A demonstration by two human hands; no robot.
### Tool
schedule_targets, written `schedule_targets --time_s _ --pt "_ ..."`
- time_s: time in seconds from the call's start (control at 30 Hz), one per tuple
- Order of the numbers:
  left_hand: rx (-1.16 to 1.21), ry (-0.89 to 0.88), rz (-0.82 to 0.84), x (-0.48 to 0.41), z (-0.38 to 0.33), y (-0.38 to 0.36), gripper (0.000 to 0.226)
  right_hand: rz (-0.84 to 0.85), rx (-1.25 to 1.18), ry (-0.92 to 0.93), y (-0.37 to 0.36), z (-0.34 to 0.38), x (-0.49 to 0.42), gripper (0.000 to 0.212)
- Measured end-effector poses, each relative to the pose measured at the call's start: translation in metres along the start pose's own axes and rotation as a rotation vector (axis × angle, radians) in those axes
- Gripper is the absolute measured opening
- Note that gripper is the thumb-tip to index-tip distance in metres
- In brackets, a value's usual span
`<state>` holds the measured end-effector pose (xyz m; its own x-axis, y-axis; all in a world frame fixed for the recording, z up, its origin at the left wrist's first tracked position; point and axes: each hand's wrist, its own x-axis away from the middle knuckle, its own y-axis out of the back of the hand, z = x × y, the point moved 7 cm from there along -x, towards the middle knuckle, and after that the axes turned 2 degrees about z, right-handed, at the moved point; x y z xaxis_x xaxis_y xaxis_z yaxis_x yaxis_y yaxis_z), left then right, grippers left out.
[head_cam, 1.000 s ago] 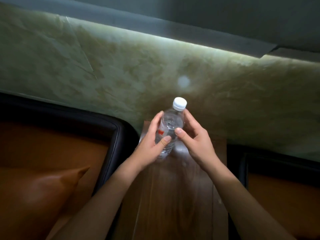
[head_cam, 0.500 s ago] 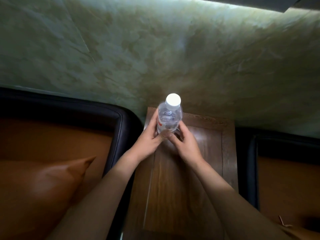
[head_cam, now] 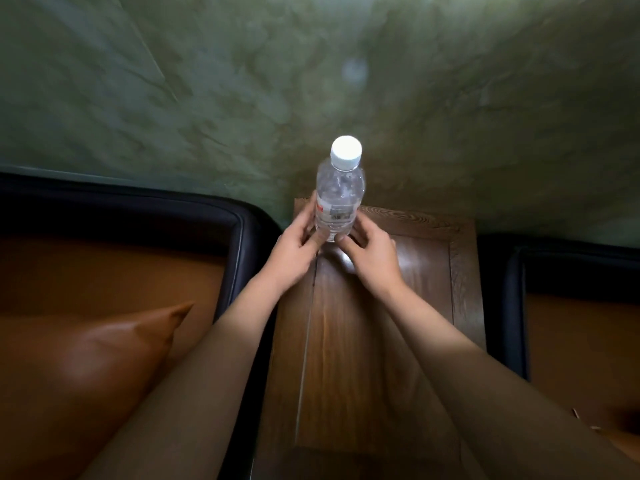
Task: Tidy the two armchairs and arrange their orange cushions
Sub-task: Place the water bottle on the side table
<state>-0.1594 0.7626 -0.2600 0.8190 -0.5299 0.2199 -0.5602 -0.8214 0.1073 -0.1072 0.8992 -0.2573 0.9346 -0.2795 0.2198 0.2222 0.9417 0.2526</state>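
left armchair (head_cam: 242, 233): dark frame, orange seat; orange cushion (head_cam: 86, 368) lies on seat. right armchair (head_cam: 514, 292): same dark frame, orange seat.

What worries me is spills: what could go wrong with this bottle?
The clear plastic bottle with white cap is near the far left corner of the dark wooden side table; the left hand and right hand grip it only low down, so on release it might topple off the edge.

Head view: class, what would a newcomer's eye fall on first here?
The white-capped water bottle stands out at centre, held upright by the left hand and right hand at the far end of the wooden side table. An orange cushion lies on the left armchair.
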Motion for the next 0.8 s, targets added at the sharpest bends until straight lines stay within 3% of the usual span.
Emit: schedule_targets --time_s 0.13,0.23,0.33,0.47,0.57,0.67,0.8 --pt "-0.015 0.031 0.0 0.016 0.012 -0.003 0.08 -0.016 -0.231 -0.114 0.01 -0.01 0.008 0.063" --pt "0.01 0.041 0.008 0.022 0.014 -0.01 0.07 -0.054 -0.409 -0.219 0.005 -0.019 0.01 0.056" --pt "0.071 0.072 -0.053 0.013 0.008 -0.008 0.062 -0.047 -0.346 -0.17 -0.002 -0.015 0.003 0.04" --pt "0.095 0.068 -0.073 0.005 0.005 -0.004 0.062 -0.045 -0.333 -0.139 -0.004 -0.011 -0.007 0.036" --pt "0.12 0.047 -0.048 0.006 0.003 -0.002 0.072 -0.037 -0.312 -0.127 0.001 -0.01 -0.01 0.042" --pt "0.153 0.027 -0.137 0.008 -0.005 0.012 0.085 -0.03 -0.346 -0.133 0.006 -0.006 -0.008 0.051" --pt "0.142 -0.054 -0.124 0.001 -0.027 0.015 0.07 -0.008 -0.26 -0.089 0.004 0.004 -0.013 0.061"
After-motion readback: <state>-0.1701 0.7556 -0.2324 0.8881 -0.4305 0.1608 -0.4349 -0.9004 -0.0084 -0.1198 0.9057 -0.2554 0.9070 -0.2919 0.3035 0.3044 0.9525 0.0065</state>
